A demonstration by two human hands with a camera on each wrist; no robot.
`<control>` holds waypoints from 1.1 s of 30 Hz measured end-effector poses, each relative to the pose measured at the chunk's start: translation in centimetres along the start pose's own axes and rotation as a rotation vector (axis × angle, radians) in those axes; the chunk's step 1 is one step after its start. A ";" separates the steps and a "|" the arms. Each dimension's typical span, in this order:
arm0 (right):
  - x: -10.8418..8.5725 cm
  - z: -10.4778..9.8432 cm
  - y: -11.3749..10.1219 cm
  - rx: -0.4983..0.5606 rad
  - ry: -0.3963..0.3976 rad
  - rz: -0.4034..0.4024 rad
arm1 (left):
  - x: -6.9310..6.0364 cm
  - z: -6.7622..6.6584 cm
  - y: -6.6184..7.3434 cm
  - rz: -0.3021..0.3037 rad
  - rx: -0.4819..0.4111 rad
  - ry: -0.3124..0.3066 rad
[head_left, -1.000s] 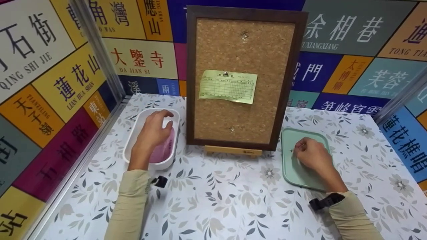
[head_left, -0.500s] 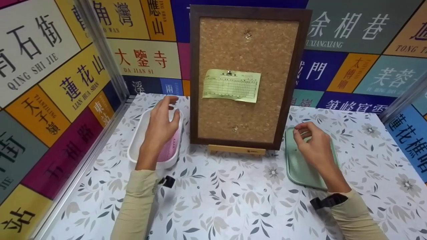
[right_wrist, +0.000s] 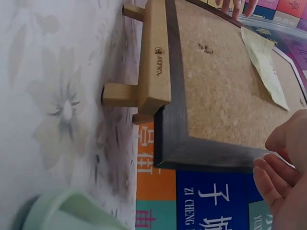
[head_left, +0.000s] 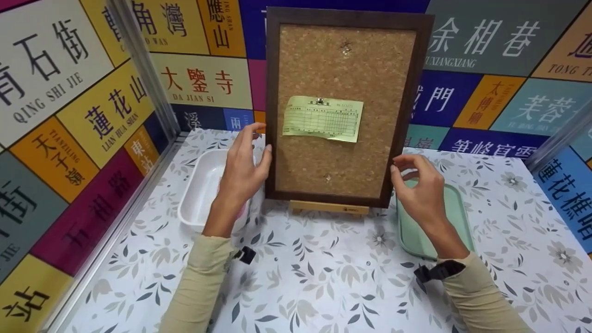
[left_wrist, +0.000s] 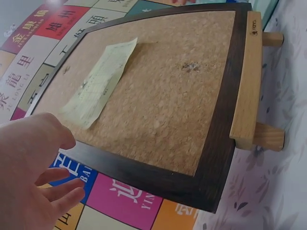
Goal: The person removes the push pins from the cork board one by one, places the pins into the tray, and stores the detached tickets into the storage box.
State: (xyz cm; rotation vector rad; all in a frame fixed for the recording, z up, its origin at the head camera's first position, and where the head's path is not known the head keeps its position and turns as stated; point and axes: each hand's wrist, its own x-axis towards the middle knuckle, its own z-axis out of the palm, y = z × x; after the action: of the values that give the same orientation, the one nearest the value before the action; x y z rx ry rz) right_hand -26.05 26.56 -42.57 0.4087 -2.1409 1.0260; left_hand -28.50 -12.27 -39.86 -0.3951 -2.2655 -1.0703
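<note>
A cork board (head_left: 344, 157) in a dark brown frame leans upright on a small wooden stand (head_left: 329, 208). Pinned to it near the middle is a pale green printed form (head_left: 322, 119), its left end curling off the cork. My left hand (head_left: 243, 169) is at the frame's left edge, thumb and fingers apart; the left wrist view shows no item in this hand (left_wrist: 36, 167). At the frame's right edge is my right hand (head_left: 418, 187), fingers bent loosely, with a gap between thumb and fingers in the right wrist view. Whether either hand touches the frame, I cannot tell.
A white tray (head_left: 196, 194) with pink paper in it, mostly hidden by my left hand, stands left of the board. The green tray (head_left: 455, 217) lies at the right, partly behind my right hand. Sign-printed walls enclose the patterned tabletop (head_left: 319, 277).
My left hand has left the white tray and moved right and up to the board. My right hand has risen from the green tray and moved left to the frame.
</note>
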 end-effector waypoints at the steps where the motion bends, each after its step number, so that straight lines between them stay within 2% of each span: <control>1: 0.3 0.1 -0.2 0.002 0.006 -0.006 | 0.0 0.2 0.0 0.016 0.001 0.005; 5: 1.4 0.7 -1.1 0.017 0.009 -0.036 | 0.0 1.0 0.1 0.029 0.015 0.009; 10: 2.7 1.5 -1.9 0.054 0.008 -0.084 | 0.1 1.7 0.4 -0.018 0.041 0.009; 17: 4.2 2.9 -3.2 0.081 -0.004 -0.159 | 1.2 2.4 0.8 -0.022 0.026 0.040; 22: 5.4 4.4 -4.2 0.117 0.016 -0.177 | 2.1 3.0 0.9 -0.021 0.022 0.061; 28: 6.9 6.2 -5.9 0.170 -0.001 -0.210 | 2.7 3.5 1.3 -0.057 0.010 0.088; 33: 7.9 7.6 -6.6 0.160 -0.002 -0.235 | 3.1 3.9 1.6 -0.082 0.010 0.098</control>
State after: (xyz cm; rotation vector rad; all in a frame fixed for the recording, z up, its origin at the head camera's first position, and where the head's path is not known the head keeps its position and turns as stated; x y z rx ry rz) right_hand -31.42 16.69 -36.49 0.7194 -1.9627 1.0632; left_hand -31.62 -8.19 -38.89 -0.2423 -2.2154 -1.0940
